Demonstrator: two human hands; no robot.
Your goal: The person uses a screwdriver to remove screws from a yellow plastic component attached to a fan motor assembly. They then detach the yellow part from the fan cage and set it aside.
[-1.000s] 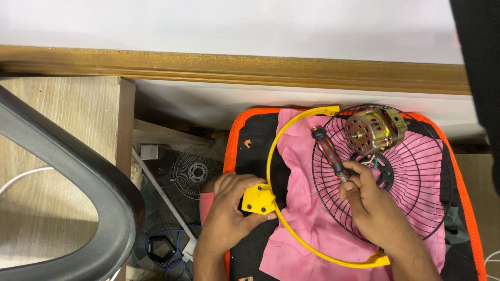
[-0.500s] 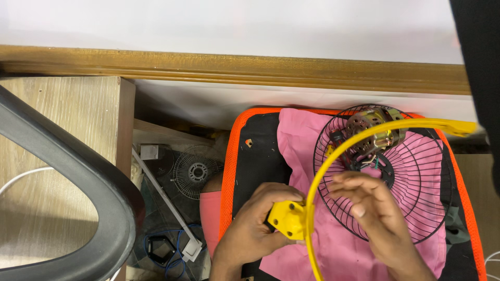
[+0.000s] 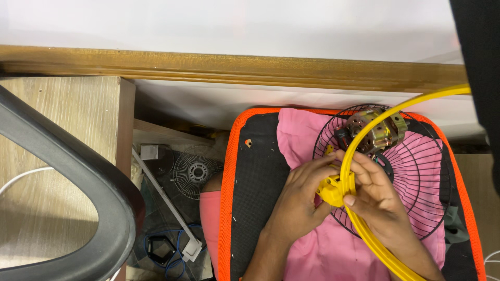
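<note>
between both hands, thin yellow ring [image 3: 364, 138], blocky clasp [image 3: 332, 188].

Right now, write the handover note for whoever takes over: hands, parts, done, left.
Left hand: grips the yellow clip block on the yellow ring.
Right hand: fingers pinch the ring beside the block.
Parts: ring lifted and tilted above the black wire fan guard, which lies on a pink cloth over the black, orange-edged cushion. The motor sits at the guard's upper edge.
Done: ring is off the guard.
Left: ring not yet set down.
</note>
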